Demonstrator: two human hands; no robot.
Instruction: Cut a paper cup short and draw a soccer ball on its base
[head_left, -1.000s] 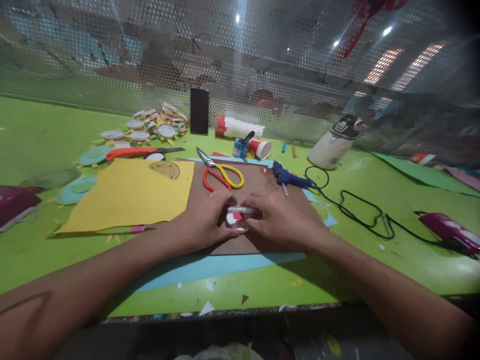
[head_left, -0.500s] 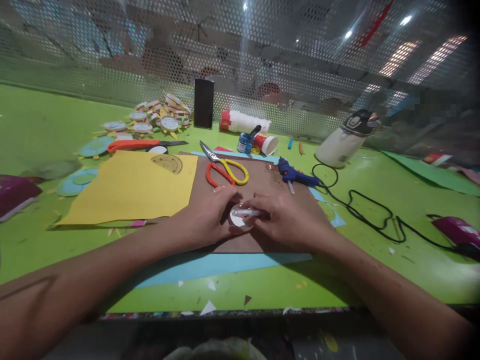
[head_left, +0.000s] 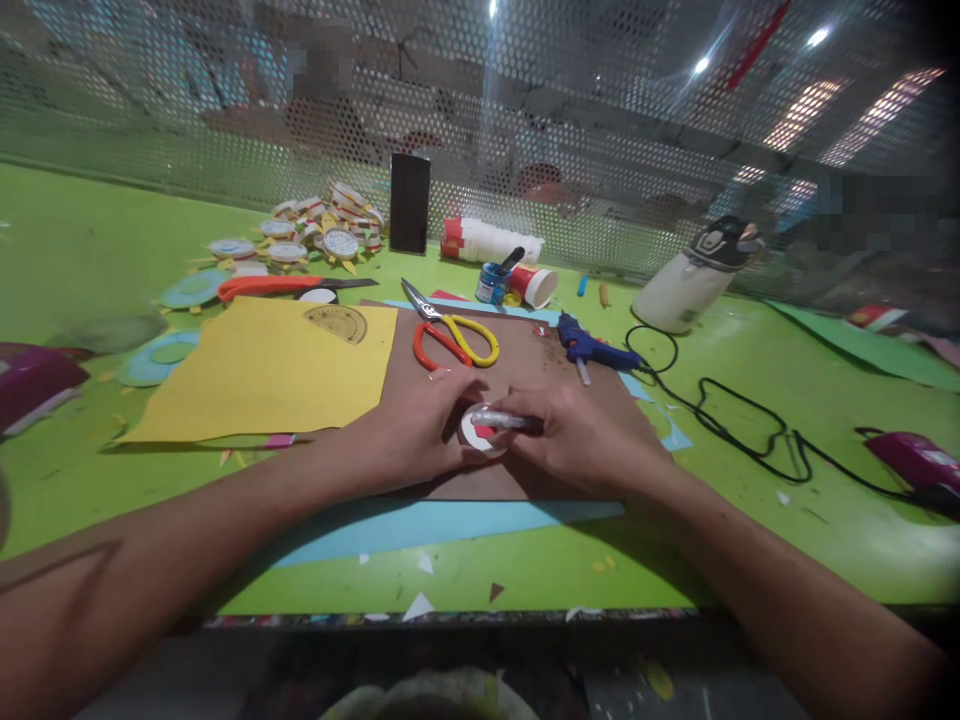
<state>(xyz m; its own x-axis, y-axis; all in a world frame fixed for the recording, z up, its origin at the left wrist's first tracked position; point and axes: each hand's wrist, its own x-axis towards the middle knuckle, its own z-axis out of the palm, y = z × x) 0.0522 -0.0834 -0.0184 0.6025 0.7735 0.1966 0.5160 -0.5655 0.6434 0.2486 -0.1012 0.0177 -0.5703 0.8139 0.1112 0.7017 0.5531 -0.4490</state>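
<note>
My left hand curls its thumb and fingers around a small round white piece with a raised rim, with red showing inside it. In my right hand is a slim pale pen-like tool with a darker end, pinched by the fingers. It lies across the round piece; its exact kind and whether its tip touches are unclear. Both hands rest over a brown sheet. Just beyond them lie open scissors with one red and one yellow handle.
Left is a yellow sheet with a protractor and an orange-handled cutter. A blue glue gun lies right, its black cord trailing. Behind stand a phone, a paint jar, a bottle and several round crafts.
The tool in my right hand has tilted and shifted slightly over the round piece, showing more red inside. My left hand stays around the piece, and the view has shifted a little.
</note>
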